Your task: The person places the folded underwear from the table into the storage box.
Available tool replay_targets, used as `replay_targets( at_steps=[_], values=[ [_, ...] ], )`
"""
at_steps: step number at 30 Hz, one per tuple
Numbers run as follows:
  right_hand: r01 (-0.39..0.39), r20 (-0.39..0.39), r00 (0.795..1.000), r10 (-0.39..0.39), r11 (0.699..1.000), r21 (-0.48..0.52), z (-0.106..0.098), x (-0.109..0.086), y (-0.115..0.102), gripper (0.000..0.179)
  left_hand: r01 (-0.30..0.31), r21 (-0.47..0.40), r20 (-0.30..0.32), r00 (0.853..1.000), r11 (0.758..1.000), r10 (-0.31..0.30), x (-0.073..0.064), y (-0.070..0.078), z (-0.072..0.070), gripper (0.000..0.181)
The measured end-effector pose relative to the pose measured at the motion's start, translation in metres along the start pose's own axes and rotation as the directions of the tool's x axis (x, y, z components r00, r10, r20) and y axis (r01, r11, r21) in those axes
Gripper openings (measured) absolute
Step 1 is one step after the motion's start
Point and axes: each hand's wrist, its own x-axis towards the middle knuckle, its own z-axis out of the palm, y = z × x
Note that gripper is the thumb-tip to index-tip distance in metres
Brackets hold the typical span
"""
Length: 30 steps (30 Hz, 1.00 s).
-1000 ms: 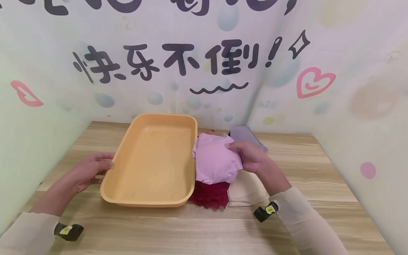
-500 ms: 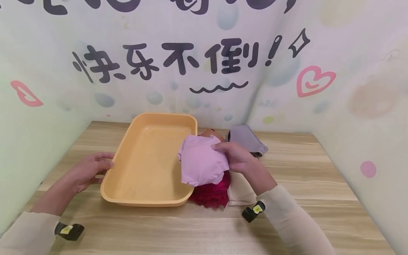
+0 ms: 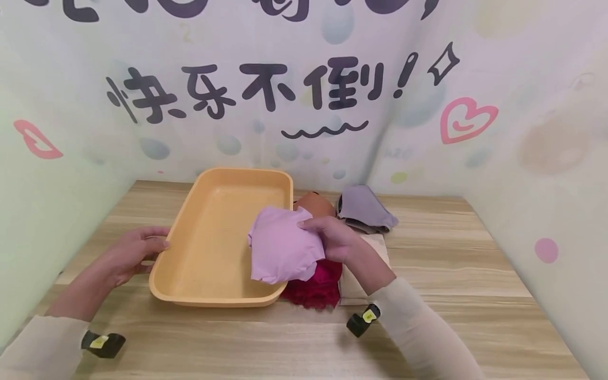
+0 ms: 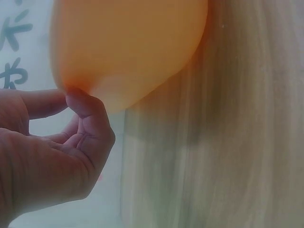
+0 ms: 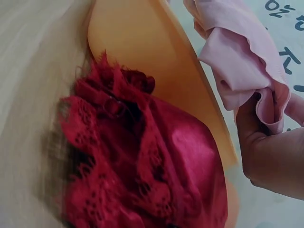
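Observation:
An orange-yellow plastic tray [image 3: 214, 237] lies on the table, its inside bare apart from what hangs over it. My left hand [image 3: 135, 256] pinches the tray's left rim, and the left wrist view shows thumb and fingers closed on the edge. With my right hand [image 3: 334, 240] I hold a folded lilac undergarment [image 3: 285, 245] above the tray's right rim, thumb on top. In the right wrist view its fabric [image 5: 237, 61] droops from the grip. Beneath that hand, beside the tray, sits a dark red lace-trimmed bra [image 5: 185, 147], partly covered in the head view.
Behind the red bra lies an orange-brown bra cup [image 3: 313, 203]. Grey-purple panties [image 3: 363, 206] lie at the back right, near a beige cloth [image 3: 353, 287] partly hidden by my right arm. A printed wall sheet [image 3: 237, 142] stands behind the wooden table [image 3: 451, 264].
My right hand has carried the lilac undergarment leftward from above the pile to over the tray's right side, uncovering more of the orange-brown bra cup. My left hand stays at the rim.

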Motion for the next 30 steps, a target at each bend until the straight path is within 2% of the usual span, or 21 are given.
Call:
replay_targets(
  at_steps=[11, 20, 30],
  values=[
    [-0.012, -0.006, 1.0, 0.012, 1.0, 0.026, 0.019, 0.009, 0.007, 0.037, 0.004, -0.005, -0.005, 1.0, 1.0, -0.004, 0.001, -0.002, -0.001, 0.06],
    [-0.036, 0.053, 0.998, 0.034, 0.998, 0.048, 0.038, 0.013, 0.014, 0.034, 0.003, -0.01, -0.004, 1.0, 1.0, -0.003, 0.0, -0.001, 0.0, 0.06],
    [-0.042, 0.055, 0.998, 0.037, 0.993, 0.107, 0.047, 0.02, 0.014, 0.044, -0.005, -0.015, -0.003, 1.0, 1.0, 0.005, 0.001, -0.002, 0.0, 0.058]
  ],
)
